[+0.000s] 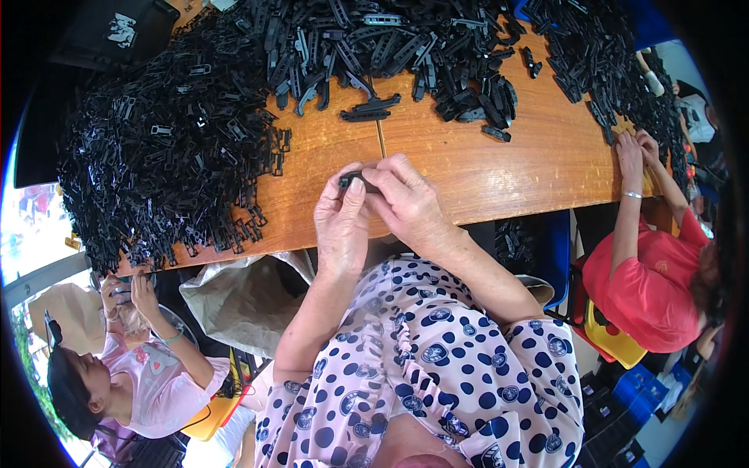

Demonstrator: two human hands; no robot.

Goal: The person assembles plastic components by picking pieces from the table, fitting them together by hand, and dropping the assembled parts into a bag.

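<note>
Above the near edge of the wooden table (312, 187), my two hands meet around a small black plastic piece (346, 180). My left hand (341, 226) pinches it, thumb on top and fingers curled behind. From the other side, the fingers of my right hand (413, 203) close on the same piece and cover much of it. Its exact shape is hidden. Beyond my hands lie a few long, slotted black plastic parts (370, 111), apart from the large heap of similar parts (382, 51) at the back.
A tall heap of small black frame-shaped parts (164, 148) fills the table's left. More black parts (581, 58) lie at the far right. Co-workers sit on both sides, one in a red shirt (651, 285), one in pink (168, 390). A pale sack (234, 308) and blue crate (555, 249) stand below the edge.
</note>
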